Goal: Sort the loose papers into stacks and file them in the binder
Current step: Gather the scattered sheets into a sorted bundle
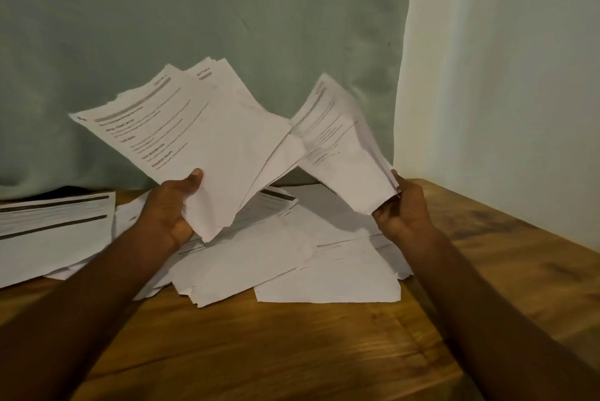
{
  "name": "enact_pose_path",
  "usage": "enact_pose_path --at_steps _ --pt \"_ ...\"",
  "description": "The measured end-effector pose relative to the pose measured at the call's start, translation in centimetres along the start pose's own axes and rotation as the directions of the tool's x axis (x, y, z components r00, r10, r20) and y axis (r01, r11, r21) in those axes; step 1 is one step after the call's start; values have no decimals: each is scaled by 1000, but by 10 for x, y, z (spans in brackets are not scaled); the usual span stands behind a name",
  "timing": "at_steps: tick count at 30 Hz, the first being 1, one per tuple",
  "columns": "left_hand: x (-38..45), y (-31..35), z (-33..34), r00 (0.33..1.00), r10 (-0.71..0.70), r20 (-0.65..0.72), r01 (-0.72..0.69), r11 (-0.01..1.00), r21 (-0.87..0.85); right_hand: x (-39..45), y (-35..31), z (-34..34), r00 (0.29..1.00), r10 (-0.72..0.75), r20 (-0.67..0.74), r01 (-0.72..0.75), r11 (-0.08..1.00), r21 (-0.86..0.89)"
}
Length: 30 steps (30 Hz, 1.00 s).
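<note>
My left hand (175,206) grips a sheaf of printed white papers (201,134) by its lower edge, thumb on top, and holds it tilted up above the table. To the right, my right hand (402,209) pinches a second, smaller bunch of printed sheets (337,147) by its bottom corner; those sheets bend and look blurred. The two bunches touch near the middle. Under them, loose white papers (292,258) lie scattered and overlapping on the wooden table (292,352). No binder is in view.
A neater pile of papers with dark header bars (52,232) lies at the left of the table. A grey-green wall (227,11) stands close behind, and a white wall (503,76) closes off the right side. Bare wood shows at the front and right of the table.
</note>
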<state>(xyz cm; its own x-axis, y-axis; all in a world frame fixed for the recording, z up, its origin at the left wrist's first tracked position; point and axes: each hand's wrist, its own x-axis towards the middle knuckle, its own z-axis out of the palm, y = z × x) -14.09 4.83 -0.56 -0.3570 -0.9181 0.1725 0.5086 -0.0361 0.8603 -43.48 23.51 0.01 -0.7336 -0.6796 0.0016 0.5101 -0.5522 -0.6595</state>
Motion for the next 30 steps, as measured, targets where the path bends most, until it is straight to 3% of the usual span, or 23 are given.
enact_pose_path --at_steps 5,19,22,24,27,30 --pt "7 -2 -13 999 -4 -42 5 1000 22 4 3 -3 990 81 114 -100 979 175" --pt "17 -4 -17 1000 -14 -16 13 999 -36 -1 4 2 980 134 144 -162 967 198" --pt "15 -2 -20 1000 -5 -24 3 998 -62 -3 6 3 984 159 75 -157 987 -27" --pt "18 -3 -24 995 23 -99 -31 997 -73 -3 12 4 979 200 32 -190 963 -191" --pt "23 -1 -27 971 34 -237 -61 992 -108 -11 24 9 954 299 19 -284 922 -263" --pt "23 5 -27 960 49 -276 -77 993 -92 -25 36 21 920 389 40 -338 843 -419"
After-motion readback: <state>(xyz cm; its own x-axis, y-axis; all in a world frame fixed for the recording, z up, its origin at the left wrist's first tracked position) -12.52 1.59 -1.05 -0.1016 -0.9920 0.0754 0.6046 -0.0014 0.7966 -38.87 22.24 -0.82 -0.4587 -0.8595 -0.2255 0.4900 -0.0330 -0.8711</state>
